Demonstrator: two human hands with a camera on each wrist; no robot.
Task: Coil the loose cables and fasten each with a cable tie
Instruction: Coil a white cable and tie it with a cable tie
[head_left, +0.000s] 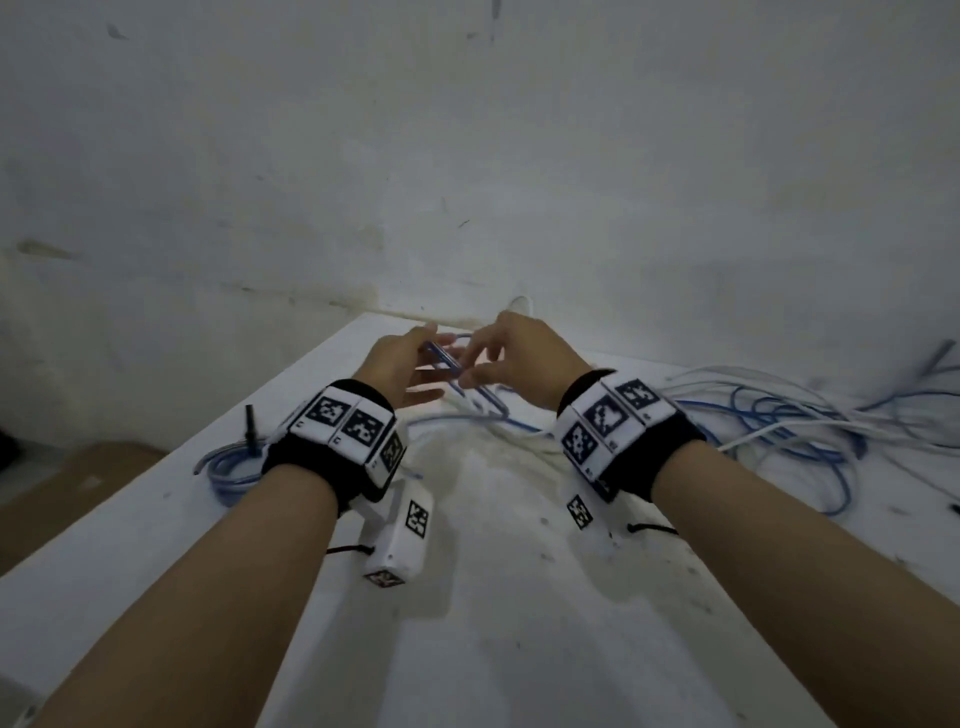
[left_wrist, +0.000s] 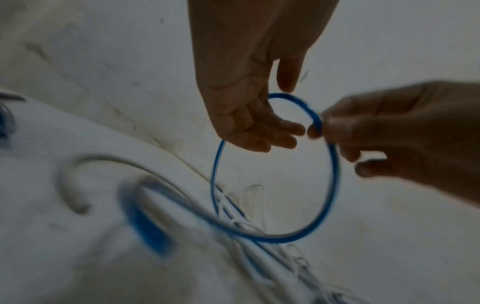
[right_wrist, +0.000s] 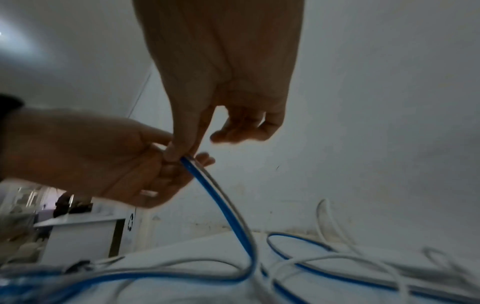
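Observation:
Over the far end of the white table both hands meet around one loop of blue cable. In the left wrist view the loop hangs round and upright. It lies across the loosely curved fingers of my left hand, whose thumb stays just above it. My right hand pinches the loop's upper right side between thumb and forefinger. The right wrist view shows that pinch right beside my left hand, with the blue cable trailing down to the table.
A tangle of blue and white cables spreads over the table's right side. At the left edge lies a coiled blue cable with a black tie sticking up. A wall stands close behind, and a cardboard box sits below on the left.

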